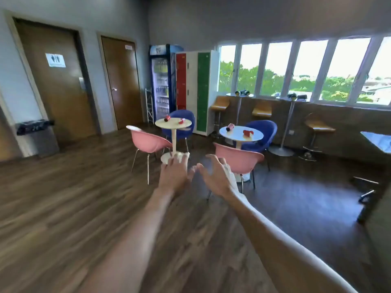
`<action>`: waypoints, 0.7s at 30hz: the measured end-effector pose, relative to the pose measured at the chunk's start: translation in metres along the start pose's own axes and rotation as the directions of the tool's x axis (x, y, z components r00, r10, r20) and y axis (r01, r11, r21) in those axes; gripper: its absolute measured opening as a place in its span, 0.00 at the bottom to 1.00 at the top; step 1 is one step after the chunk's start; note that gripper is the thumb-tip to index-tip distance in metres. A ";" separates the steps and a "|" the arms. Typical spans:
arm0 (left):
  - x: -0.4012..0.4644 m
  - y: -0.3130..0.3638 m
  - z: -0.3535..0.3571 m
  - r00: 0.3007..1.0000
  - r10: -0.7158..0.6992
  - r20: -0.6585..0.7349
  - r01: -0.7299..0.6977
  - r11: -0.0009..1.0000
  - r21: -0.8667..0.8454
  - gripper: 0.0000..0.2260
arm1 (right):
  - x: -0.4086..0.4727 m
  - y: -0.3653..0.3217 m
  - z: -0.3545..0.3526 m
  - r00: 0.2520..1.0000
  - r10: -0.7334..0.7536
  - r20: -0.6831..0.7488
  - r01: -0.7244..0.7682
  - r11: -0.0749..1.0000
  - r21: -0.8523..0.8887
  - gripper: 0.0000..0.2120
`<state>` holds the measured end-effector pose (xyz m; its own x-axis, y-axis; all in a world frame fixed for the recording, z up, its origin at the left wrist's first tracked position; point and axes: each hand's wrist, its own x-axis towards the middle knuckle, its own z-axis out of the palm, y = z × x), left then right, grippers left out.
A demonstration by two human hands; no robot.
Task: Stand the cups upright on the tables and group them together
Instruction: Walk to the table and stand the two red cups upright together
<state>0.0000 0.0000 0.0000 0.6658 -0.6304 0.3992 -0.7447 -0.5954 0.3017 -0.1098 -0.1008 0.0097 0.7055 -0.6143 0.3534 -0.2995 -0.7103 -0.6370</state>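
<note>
Two round white tables stand across the room. The left table carries two red cups lying on their sides, one at its left and one at its right. The right table holds a red cup lying at its left and more red cups lying together at its right. Dark cups lie on two tall bar tables by the windows. My left hand and my right hand reach out in mid-air, fingers spread, holding nothing, well short of the tables.
Pink chairs and blue chairs ring the round tables. A drinks fridge and lockers stand at the back. Bar stools line the window wall. Wooden floor lies between me and the tables.
</note>
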 end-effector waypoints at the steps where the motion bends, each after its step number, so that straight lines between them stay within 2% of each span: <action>1: -0.026 -0.007 0.022 0.995 -0.058 0.084 0.057 0.998 0.014 0.26 | -0.021 0.016 0.017 0.995 0.068 0.071 -0.067 0.998 -0.022 0.24; 3: -0.082 -0.021 0.072 0.965 -0.124 0.232 0.117 0.992 0.044 0.23 | -0.066 0.050 0.052 0.965 0.180 0.191 -0.170 0.983 -0.067 0.18; 7: -0.214 -0.055 0.157 0.828 -0.234 0.509 0.292 0.956 -0.037 0.13 | -0.178 0.107 0.106 0.829 0.402 0.389 -0.396 0.913 -0.102 0.10; 11: -0.297 -0.078 0.207 0.656 -0.266 0.706 0.540 0.819 -0.194 0.08 | -0.259 0.139 0.141 0.679 0.539 0.499 -0.562 0.818 -0.119 0.07; 15: -0.316 -0.092 0.229 0.581 -0.362 0.729 0.739 0.609 -0.287 0.07 | -0.275 0.139 0.153 0.605 0.583 0.542 -0.616 0.774 -0.145 0.08; 18: -0.288 -0.085 0.221 0.546 -0.430 0.720 0.822 0.443 -0.358 0.13 | -0.250 0.141 0.164 0.611 0.592 0.526 -0.644 0.758 -0.106 0.09; 21: -0.256 -0.083 0.228 0.489 -0.427 0.760 0.868 0.321 -0.378 0.10 | -0.215 0.142 0.177 0.624 0.578 0.526 -0.663 0.748 -0.035 0.08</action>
<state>-0.0981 0.0976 -0.3243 0.6798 -0.4325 -0.5923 0.3212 -0.5505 0.7706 -0.1901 -0.0090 -0.2776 0.6053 -0.6129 -0.5079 -0.7141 -0.1361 -0.6867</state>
